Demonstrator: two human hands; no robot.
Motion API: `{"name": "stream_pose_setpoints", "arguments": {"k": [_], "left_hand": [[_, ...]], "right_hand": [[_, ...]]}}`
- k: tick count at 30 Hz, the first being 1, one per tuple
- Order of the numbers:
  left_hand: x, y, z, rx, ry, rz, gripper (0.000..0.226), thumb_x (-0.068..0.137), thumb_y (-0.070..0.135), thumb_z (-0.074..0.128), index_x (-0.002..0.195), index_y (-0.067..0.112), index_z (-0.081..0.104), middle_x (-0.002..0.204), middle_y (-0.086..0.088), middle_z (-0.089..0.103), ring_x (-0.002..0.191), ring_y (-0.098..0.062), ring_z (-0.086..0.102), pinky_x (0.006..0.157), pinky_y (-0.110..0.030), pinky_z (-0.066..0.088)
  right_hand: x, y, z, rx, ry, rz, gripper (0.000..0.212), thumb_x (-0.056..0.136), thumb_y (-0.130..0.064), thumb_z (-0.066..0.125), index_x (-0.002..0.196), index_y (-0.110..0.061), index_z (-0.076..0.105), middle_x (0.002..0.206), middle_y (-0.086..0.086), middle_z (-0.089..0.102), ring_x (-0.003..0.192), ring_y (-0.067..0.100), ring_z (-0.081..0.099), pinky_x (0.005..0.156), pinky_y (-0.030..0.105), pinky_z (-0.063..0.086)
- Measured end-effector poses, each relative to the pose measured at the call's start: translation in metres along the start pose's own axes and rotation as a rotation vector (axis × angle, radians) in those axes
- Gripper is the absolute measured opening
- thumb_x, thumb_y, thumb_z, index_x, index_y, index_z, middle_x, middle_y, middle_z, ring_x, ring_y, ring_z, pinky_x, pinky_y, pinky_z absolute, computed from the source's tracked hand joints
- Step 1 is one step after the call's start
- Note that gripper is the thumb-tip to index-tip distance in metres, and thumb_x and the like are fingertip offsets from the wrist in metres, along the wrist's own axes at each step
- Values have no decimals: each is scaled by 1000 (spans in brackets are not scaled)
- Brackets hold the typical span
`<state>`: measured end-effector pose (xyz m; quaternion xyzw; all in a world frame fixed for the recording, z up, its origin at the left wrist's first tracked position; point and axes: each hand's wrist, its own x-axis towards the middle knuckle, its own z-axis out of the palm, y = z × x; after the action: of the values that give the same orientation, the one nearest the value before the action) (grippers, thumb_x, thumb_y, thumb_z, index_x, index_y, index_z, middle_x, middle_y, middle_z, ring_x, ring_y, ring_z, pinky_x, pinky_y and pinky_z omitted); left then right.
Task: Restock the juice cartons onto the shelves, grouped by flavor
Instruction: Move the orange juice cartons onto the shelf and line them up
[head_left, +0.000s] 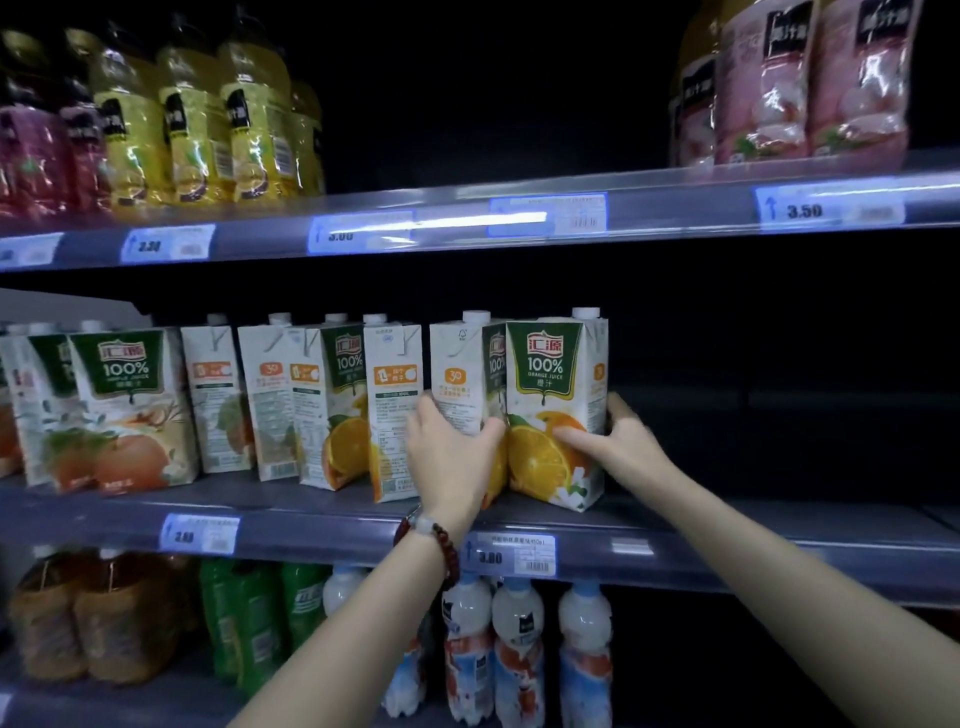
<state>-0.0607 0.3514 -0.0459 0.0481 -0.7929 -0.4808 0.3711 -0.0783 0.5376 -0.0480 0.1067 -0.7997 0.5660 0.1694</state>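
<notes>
The left hand (449, 457) curls round the lower part of a side-on orange juice carton (460, 384), thumb against its right edge. The right hand (615, 441) grips the neighbouring front-facing orange carton (553, 410), thumb across the printed orange, fingers wrapped behind its right side. Both cartons stand upright, touching, near the front of the middle shelf (322, 514). To their left stand more orange cartons (332, 400), then, further left, cartons with a different fruit picture (130, 410). The left wrist wears a beaded bracelet (441, 543).
</notes>
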Motion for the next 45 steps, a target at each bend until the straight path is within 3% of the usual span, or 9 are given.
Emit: {"name": "stream_pose_setpoints", "arguments": {"k": [5,11,17,22,25,30,35,42,45], "left_hand": [[3,9,7,-45,6,-104,72,72,34,81,124,8,39,125,-11,55,112,-31,56,89,-49,52],[14,10,-2,-172,-90,-170,59,65,21,87,104,17,44,104,-5,62,93,-25,62,80,-44,56],[8,6,7,-368,-196,-140,67,55,24,92,104,26,46,95,9,64,89,-13,63,82,-37,54],[-7,21,21,-532,-270,-64,70,53,23,93,104,33,47,88,24,58,79,11,57,64,-17,47],[-16,39,33,-598,-337,-30,71,53,22,93,106,34,48,95,19,61,79,8,64,58,-12,51],[-39,78,63,-753,-444,-64,72,45,23,96,103,35,54,109,5,66,96,-17,70,75,-41,60],[-74,120,94,-889,-568,-124,91,36,24,94,118,19,54,107,-3,71,89,-19,73,66,-35,60],[-138,178,135,-963,-651,-217,66,48,4,85,109,9,63,93,-7,76,80,-23,74,57,-28,58],[-158,197,148,-937,-672,-248,51,66,-11,77,112,5,62,97,-11,73,74,-18,73,52,-24,55]], "right_hand": [[-3,-1,27,133,216,41,70,52,-43,90,111,-24,57,102,-4,70,95,17,67,83,38,58],[-9,-6,13,210,200,34,68,49,-35,93,107,-23,61,101,1,73,95,22,69,83,47,58],[-30,-14,-22,153,230,-49,62,47,-37,93,100,-29,62,98,-3,74,93,16,71,78,40,60],[-51,-17,-64,169,238,-85,61,47,-34,92,99,-28,62,100,-6,74,91,14,72,75,38,60],[-62,-12,-92,181,276,-94,60,49,-31,92,101,-25,62,100,-4,74,92,15,72,75,39,60],[-75,-2,-148,233,312,-118,64,45,-32,92,101,-23,63,98,-4,75,88,15,73,67,30,59],[-80,15,-222,301,290,-107,61,50,-17,90,105,-19,63,100,1,75,88,20,74,65,30,59],[-97,42,-317,341,231,-34,61,51,-15,87,107,-17,62,100,5,75,87,22,74,63,32,59],[-108,48,-346,330,228,-6,59,52,-14,86,105,-18,61,95,1,75,84,21,74,60,31,58]]}}
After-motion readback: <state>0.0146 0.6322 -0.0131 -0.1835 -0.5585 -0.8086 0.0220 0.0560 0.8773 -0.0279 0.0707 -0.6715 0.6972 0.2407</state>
